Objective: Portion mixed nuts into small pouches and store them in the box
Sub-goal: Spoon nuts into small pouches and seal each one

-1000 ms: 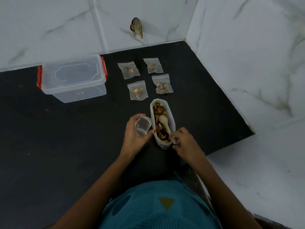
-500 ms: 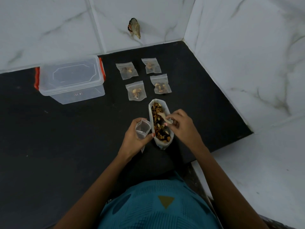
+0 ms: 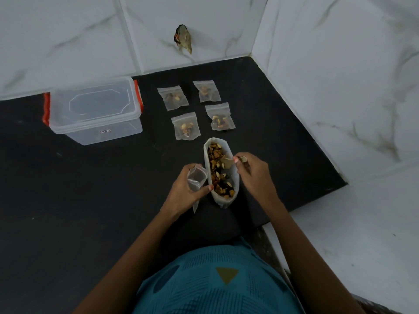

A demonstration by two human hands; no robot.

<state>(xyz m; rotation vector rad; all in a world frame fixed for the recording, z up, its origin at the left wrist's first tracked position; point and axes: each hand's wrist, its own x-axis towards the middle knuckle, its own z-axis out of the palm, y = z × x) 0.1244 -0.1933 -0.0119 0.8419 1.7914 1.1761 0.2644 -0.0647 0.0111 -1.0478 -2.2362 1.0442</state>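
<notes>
Down at the black counter, spoon in the nuts

A matte black counter (image 3: 90, 200) runs into a corner of white, grey-veined marble tiles (image 3: 68, 37) — one wall ahead, another on the right. A small dark scrap (image 3: 183, 39) clings to the far wall; what it is I cannot tell.

Near the person, an open bag of mixed nuts (image 3: 221, 173) stands on the counter. The left hand (image 3: 183, 191) curls round an open small pouch (image 3: 196, 177), just beside the bag. The right hand (image 3: 251, 175) pinches a spoon (image 3: 227, 162) whose bowl dips into the nuts.

Beyond the bag lie four filled pouches (image 3: 186, 126) in two rows, flat on the counter. Further left, near the far wall, sits a clear box (image 3: 95, 109) with its lid on and orange clasps — well apart from the hands.
</notes>
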